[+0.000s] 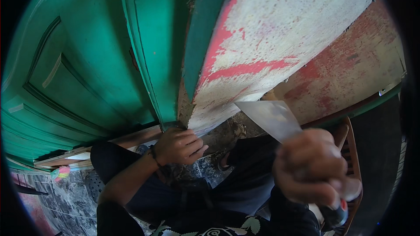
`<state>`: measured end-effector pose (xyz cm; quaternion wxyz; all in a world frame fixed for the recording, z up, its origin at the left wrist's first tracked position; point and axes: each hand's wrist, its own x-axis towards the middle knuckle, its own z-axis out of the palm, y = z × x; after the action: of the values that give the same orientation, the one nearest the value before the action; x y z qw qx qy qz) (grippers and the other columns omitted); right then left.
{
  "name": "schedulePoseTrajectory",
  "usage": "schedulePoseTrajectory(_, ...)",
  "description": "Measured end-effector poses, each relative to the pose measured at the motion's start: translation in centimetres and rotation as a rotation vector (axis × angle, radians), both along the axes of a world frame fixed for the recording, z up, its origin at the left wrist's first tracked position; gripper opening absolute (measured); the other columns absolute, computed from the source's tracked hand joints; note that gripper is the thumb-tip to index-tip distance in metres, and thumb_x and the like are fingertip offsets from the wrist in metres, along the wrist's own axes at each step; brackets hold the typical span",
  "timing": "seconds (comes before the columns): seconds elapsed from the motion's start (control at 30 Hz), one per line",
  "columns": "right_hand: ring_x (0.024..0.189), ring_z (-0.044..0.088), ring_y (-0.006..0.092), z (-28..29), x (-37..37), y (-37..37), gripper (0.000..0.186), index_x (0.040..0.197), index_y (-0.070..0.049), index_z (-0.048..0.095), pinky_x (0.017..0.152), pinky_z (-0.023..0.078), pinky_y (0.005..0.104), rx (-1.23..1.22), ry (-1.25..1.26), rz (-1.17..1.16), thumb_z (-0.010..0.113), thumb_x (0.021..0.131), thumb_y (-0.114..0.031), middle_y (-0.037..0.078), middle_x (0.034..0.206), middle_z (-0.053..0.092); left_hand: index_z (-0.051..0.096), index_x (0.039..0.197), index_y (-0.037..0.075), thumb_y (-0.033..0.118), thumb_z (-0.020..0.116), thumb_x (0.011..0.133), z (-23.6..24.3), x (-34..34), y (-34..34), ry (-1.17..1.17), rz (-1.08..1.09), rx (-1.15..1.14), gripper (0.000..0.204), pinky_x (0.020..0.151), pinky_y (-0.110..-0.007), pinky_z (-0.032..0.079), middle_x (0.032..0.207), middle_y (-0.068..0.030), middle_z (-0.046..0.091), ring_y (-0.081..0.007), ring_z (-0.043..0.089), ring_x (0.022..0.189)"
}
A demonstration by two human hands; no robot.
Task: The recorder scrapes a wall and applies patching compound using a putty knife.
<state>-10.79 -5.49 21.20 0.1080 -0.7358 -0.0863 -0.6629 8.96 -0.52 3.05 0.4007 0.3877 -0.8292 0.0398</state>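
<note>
From where I stand, the person's right hand point(310, 166) is closed firmly round a scraper point(272, 119), the fingers wrapped over the handle; its broad, pale metal blade sticks out of the fist, up and to the left, in front of the lower part of a patchy wall point(271, 30); whether the blade's edge meets the wall I cannot tell from here; a dark handle end with a bit of red shows below the fist. The left hand point(181, 145) is lower and to the left, its fingers bent and close together, near the foot of the green door frame point(206, 35); whether it grips anything I cannot tell; a dark bracelet point(154, 155) circles that wrist. The wall is mostly whitish, with a pink strip along the frame and a pink streak across it; a second wall point(345, 63), brownish with worn red patches, stands to its right. A green door point(96, 57) fills the left side; near its foot, a pink and yellow thing point(61, 173) lies on the blotchy grey floor point(72, 196); a wooden chair point(353, 157) stands at the right, just beside the right hand; dark trousers point(249, 166) cover the person's bent legs.
</note>
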Motion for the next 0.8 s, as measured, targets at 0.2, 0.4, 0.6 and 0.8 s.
schedulePoseTrajectory(0.2,0.040,0.042,0.0082,-0.1,0.6,-0.5,0.031,0.109,-0.008,0.039,0.034,0.047,0.0242,-0.085,-0.096,0.012,0.038,0.107,-0.039,0.001,0.064,0.043,0.060,0.066,0.013,0.020,0.075,0.081,0.2,-0.3,-0.2,0.004,-0.009,-0.051,0.022,0.050,-0.030,0.047,0.061,0.0022,0.052,-0.0142,0.057,0.057)
schedulePoseTrajectory(0.4,0.039,0.040,0.0074,0.3,0.5,-0.6,0.032,0.108,-0.006,0.039,0.033,0.045,0.0236,-0.123,-0.106,0.058,0.038,0.107,-0.039,0.001,0.062,0.041,0.066,0.072,0.010,0.018,0.077,0.075,-0.4,-0.2,-0.2,0.017,-0.023,-0.039,0.014,0.049,-0.030,0.047,0.062,0.0008,0.055,-0.0149,0.058,0.057)
schedulePoseTrajectory(0.6,0.039,0.039,0.0074,-0.1,1.2,-0.7,0.033,0.109,-0.006,0.042,0.033,0.043,0.0229,-0.082,-0.089,0.053,0.039,0.107,-0.039,0.000,0.063,0.041,0.066,0.072,0.010,0.017,0.077,0.075,-0.5,-0.2,-0.2,0.022,-0.021,-0.051,0.013,0.049,-0.030,0.046,0.062,-0.0001,0.055,-0.0151,0.057,0.056)
schedulePoseTrajectory(0.8,0.041,0.053,0.0167,-1.2,0.9,-1.4,0.042,0.111,-0.004,0.038,0.036,0.049,0.0313,0.022,0.069,0.163,0.070,0.093,-0.024,0.006,0.063,0.051,0.066,0.072,0.009,0.017,0.077,0.075,-0.6,0.2,0.1,-0.019,0.005,-0.003,0.013,0.049,-0.030,0.048,0.062,-0.0001,0.055,-0.0155,0.058,0.056)
